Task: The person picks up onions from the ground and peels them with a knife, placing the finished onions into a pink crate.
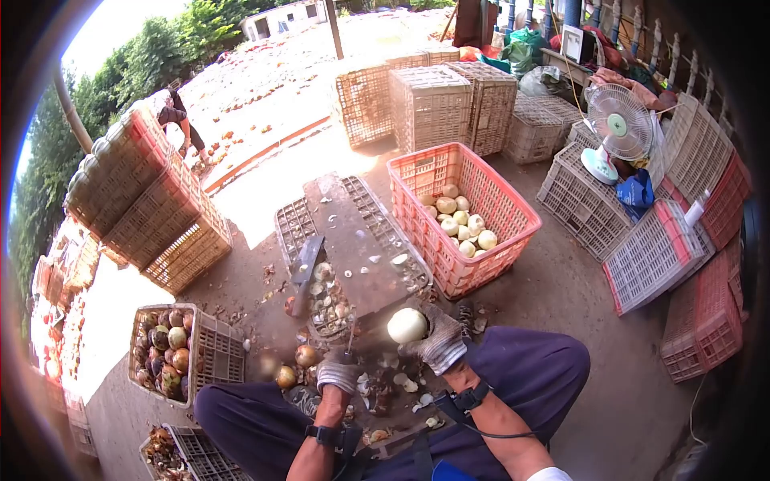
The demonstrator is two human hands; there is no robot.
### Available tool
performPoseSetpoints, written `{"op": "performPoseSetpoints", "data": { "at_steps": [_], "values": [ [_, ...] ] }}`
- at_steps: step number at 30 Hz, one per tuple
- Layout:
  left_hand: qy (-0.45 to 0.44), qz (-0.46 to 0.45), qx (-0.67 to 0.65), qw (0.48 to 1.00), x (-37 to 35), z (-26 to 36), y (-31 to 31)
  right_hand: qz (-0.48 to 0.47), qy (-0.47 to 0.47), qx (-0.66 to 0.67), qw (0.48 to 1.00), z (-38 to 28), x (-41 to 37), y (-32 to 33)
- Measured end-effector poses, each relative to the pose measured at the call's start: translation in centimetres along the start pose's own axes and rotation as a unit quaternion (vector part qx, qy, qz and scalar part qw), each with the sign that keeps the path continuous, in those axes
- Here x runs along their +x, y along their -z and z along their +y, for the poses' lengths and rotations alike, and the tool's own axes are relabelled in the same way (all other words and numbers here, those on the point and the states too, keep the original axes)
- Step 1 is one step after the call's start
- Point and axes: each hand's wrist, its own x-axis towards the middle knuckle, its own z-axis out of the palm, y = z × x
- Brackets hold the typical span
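My right hand, in a grey knitted glove, is closed around a large peeled white onion. My left hand, gloved too, is closed on a small knife whose thin blade points up. Both hands are between my knees, at the near end of a worn board lying over an upturned crate. A wide-bladed cleaver rests along the board's left edge. Unpeeled brown onions lie on the ground near my left hand, with peel scraps below the hands.
A red crate with peeled onions stands ahead right. At the left, another crate holds unpeeled onions. Stacked crates rise behind it. A fan sits on crates at right. Another person bends down at the far left.
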Motion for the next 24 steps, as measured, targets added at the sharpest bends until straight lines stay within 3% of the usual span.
{"op": "performPoseSetpoints", "data": {
  "at_steps": [5,7,9,13,14,21,24],
  "values": [
    [0.047,0.066,0.002,0.997,-1.4,5.6,1.8,0.01,0.01,0.029,0.999,-1.2,0.3,0.3],
    [0.005,0.076,-0.149,0.986,-2.1,4.6,1.0,0.0,0.01,0.059,0.998,-1.7,0.4,0.5],
    [-0.006,0.042,-0.239,0.97,-3.4,8.3,3.6,-0.02,-0.021,0.1,0.995,-2.1,0.5,0.7],
    [-0.073,0.051,-0.083,0.993,-5.4,11.2,6.9,-0.036,-0.063,0.205,0.976,-1.5,0.6,0.4],
    [-0.114,0.085,-0.098,0.985,-5.6,11.4,7.1,-0.034,-0.06,0.19,0.979,-1.5,0.6,0.4],
    [-0.155,-0.018,0.061,0.986,-6.4,13.4,10.4,-0.036,-0.024,0.086,0.995,-1.9,0.8,0.5],
    [-0.185,0.015,0.038,0.982,-6.5,12.4,9.7,-0.043,-0.011,0.06,0.997,-2.2,0.7,0.2]
  ]
}}
